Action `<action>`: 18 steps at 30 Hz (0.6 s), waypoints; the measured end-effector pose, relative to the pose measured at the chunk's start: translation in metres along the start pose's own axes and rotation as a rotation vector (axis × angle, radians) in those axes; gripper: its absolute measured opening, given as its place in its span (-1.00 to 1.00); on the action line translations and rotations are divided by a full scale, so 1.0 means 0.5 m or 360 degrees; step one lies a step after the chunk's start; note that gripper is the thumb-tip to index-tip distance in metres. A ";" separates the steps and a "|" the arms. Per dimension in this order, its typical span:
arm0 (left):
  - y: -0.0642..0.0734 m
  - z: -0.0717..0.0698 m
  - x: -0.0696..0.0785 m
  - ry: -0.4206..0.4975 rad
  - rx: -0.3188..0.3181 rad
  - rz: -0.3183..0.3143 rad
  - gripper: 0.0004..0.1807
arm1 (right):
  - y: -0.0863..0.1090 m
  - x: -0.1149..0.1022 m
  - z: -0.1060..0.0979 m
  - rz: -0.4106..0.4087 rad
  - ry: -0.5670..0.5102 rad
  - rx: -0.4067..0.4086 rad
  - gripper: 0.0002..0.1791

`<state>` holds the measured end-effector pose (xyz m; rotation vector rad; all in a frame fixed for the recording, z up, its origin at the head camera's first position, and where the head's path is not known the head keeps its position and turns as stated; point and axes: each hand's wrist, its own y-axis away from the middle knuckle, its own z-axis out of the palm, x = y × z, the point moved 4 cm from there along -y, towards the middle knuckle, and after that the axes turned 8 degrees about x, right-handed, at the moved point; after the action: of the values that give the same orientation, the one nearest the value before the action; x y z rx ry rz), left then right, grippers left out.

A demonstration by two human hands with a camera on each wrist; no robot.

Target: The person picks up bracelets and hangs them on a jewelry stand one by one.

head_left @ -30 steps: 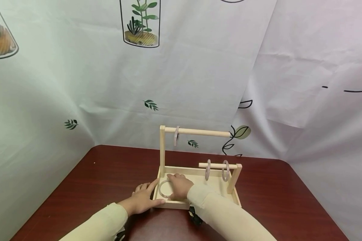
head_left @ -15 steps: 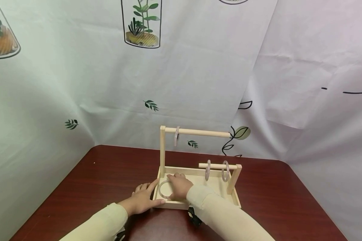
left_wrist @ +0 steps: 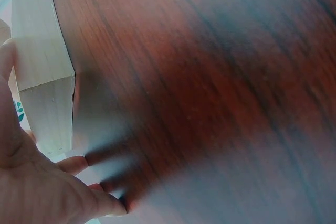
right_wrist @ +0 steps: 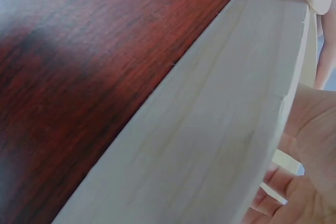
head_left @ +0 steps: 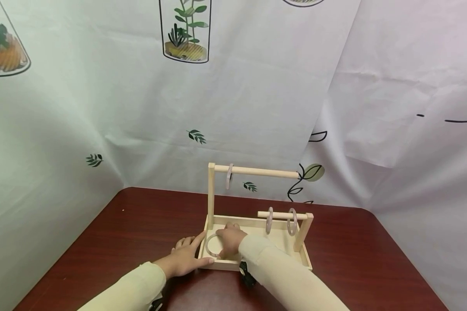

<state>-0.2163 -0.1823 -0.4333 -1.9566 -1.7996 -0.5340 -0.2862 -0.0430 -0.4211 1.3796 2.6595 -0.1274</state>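
In the head view a pale bangle [head_left: 208,246] lies flat at the left end of a light wooden tray [head_left: 233,265]. My right hand [head_left: 231,242] reaches over the front wall, its thumb and index finger curled at the bangle's right side, hiding that part. My left hand [head_left: 185,255] rests at the tray's front left corner, thumb along the front wall, index finger against the left wall, other fingers on the table. The left wrist view shows this hand [left_wrist: 31,182] beside the tray corner [left_wrist: 47,93]. In the right wrist view the front wall [right_wrist: 210,108] hides part of my right hand [right_wrist: 315,135].
A tall post carries a long upper bar [head_left: 264,172] with one bangle [head_left: 229,177] on it. At the right, a short lower bar [head_left: 281,214] bears two more bangles [head_left: 269,221]. The dark red table [head_left: 140,229] ends at a printed white cloth [head_left: 256,108].
My right hand's fingers have shifted very slightly at the bangle. The left hand stays at the tray corner. The head view has moved a little.
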 end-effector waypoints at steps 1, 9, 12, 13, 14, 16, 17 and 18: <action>0.000 0.000 0.000 -0.0001 0.0002 0.0000 0.00 | -0.001 0.000 -0.001 0.0003 -0.0007 -0.0005 -0.27; 0.000 0.002 -0.002 0.0001 -0.0007 0.0000 0.01 | -0.012 0.009 0.011 -0.0022 -0.0065 0.0001 -0.38; 0.000 0.001 -0.001 0.0003 -0.0008 0.0004 0.01 | -0.015 0.008 0.018 -0.0041 -0.0031 0.0023 -0.43; 0.001 0.000 0.001 0.0000 -0.0007 0.0005 0.00 | -0.015 0.007 0.019 -0.0048 -0.0010 0.0029 -0.44; 0.001 -0.001 0.001 -0.0005 -0.0007 0.0003 0.00 | -0.015 0.005 0.019 -0.0054 0.0014 0.0034 -0.44; 0.002 -0.003 0.004 -0.0006 -0.0001 0.0002 -0.01 | -0.015 0.002 0.020 -0.0053 0.0061 0.0043 -0.43; 0.003 -0.004 0.005 -0.0011 0.0000 0.0000 -0.02 | -0.015 0.001 0.020 -0.0049 0.0085 0.0044 -0.43; 0.004 -0.004 0.006 -0.0012 0.0001 0.0000 -0.02 | -0.015 0.000 0.020 -0.0052 0.0121 0.0049 -0.43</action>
<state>-0.2141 -0.1811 -0.4300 -1.9610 -1.8041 -0.5270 -0.2912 -0.0488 -0.4309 1.3771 2.7546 -0.1226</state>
